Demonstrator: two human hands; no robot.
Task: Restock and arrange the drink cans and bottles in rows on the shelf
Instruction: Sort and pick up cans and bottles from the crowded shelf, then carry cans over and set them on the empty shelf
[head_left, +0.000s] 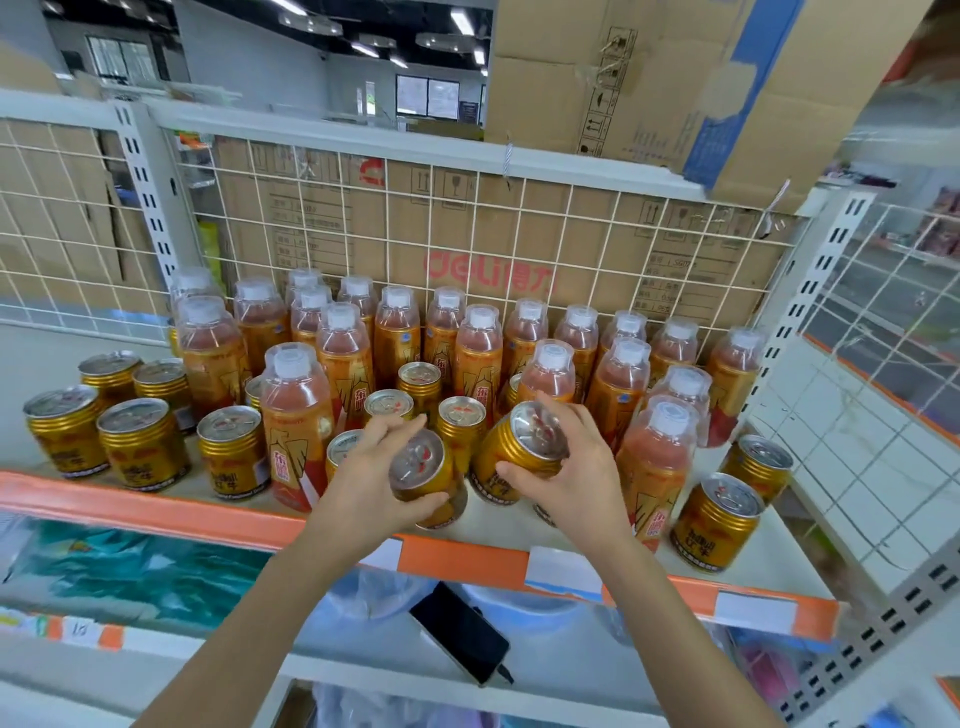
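L hand (361, 475), R hand (576, 467): tilted cans (422, 464)

Behind the shelf (156, 512) a white wire grid (519, 218) forms the back panel, and brown cardboard boxes (322, 228) stand right up against it. Another big box (597, 78) sits up top on the right. Slotted white uprights (148, 192) frame the bay. Further off there's a pale wall (249, 67), dark windows (426, 96), and bright strip lights (462, 21) on a dark ceiling.
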